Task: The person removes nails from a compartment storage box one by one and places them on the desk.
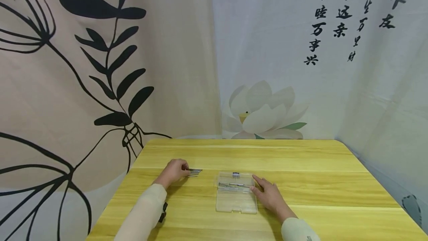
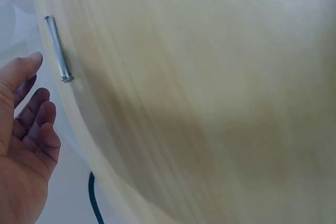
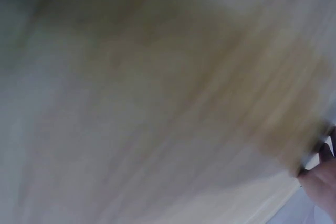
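Reading left hand (image 1: 174, 171): I see it curled on the yellow wooden table (image 1: 301, 159), its fingertips pinching the near ends of thin silver metal rods (image 1: 194, 172).
Rod axis: pointing right, away from the left hand, towards the clear flat plastic case (image 1: 236, 200).
Right hand (image 1: 269, 195): fingers relaxed and straight, touching the case's right edge.
Nearer hand: left.

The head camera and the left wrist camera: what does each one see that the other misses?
Only the head view shows the clear plastic case with metal pins inside, the right hand touching its edge, and the printed wall cloths. Only the left wrist view shows the left hand's fingers from the palm side and a dark cable below the table edge. Both show the left hand, metal pins and the yellow wooden table.
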{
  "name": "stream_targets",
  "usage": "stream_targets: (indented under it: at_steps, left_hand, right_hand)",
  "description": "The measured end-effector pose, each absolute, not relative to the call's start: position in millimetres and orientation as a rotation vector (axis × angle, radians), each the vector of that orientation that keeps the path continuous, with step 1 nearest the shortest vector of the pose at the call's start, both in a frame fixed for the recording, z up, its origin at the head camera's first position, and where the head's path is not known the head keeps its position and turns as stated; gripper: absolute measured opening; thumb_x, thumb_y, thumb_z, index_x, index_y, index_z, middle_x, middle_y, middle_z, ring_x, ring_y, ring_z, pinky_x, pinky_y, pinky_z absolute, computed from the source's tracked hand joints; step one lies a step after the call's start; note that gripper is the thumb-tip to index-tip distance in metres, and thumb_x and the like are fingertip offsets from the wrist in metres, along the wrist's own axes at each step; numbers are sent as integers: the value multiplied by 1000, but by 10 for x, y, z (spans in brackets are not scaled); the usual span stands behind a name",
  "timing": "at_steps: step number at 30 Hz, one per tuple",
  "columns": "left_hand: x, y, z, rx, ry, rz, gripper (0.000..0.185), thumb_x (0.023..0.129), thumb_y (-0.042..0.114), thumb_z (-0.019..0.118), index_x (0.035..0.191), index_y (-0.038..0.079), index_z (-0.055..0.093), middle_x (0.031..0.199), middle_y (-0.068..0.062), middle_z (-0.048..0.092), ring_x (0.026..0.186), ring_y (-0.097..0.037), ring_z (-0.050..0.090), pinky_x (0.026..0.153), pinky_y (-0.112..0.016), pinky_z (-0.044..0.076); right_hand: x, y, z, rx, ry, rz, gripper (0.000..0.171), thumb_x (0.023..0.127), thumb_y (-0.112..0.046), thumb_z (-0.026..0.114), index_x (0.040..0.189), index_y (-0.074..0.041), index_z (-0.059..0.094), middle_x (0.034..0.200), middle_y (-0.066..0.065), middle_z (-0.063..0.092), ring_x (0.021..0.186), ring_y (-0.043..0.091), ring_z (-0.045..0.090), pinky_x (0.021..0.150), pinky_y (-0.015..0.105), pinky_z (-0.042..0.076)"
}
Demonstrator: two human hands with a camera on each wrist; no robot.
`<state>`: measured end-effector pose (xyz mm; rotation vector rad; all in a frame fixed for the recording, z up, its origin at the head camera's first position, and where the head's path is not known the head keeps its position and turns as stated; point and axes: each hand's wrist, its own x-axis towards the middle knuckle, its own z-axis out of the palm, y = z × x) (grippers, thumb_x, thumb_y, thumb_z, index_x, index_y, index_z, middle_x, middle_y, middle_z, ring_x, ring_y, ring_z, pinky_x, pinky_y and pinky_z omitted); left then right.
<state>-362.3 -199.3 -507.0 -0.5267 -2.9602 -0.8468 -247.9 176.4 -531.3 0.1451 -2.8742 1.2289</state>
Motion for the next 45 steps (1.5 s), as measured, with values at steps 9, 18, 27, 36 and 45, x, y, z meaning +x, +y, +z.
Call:
stream_targets:
  at_steps: [9,18,27,36,45]
  left_hand:
    - [-3605,-1771,-4942,-673,-2938,-896,10,90,13,74,96,6,73,82,3,61,73,-14,53,68,-35,47]
    - [-3574,-1464,-4879,-850,-2919,-1016,16,93,14,71,104,2,72,89,2,65,77,-12,58,69,-32,50]
    - [-3501,-1104,-4787,-967,-2898,-1074,15,92,14,73,102,3,73,90,2,67,81,-12,60,72,-32,52]
    - [-3376,-787,-4798,-1077,-2918,-1118,13,93,13,71,103,6,75,93,6,68,81,-7,61,72,-26,52]
    - [-3319,-619,-4864,-1130,-2917,-1130,9,92,9,72,99,5,76,88,7,68,77,-4,59,70,-23,51]
  right_hand:
    - [-2487,1762,-5314,146,-2882,1205,52,101,-31,57,148,-10,48,145,23,47,140,47,31,113,65,4]
    - [-2505,1762,-5307,162,-2880,1171,52,101,-29,59,147,-8,48,143,24,49,138,47,33,112,66,7]
    - [-2533,1751,-5271,197,-2863,1090,52,98,-27,64,144,-7,52,138,23,55,130,46,46,106,60,34]
    - [-2597,1770,-5263,247,-2862,1014,47,95,-25,66,138,-6,57,140,22,52,131,46,43,106,65,28]
    - [-2625,1785,-5231,219,-2888,1259,51,98,-22,63,144,-4,49,143,28,47,133,45,42,107,60,32]
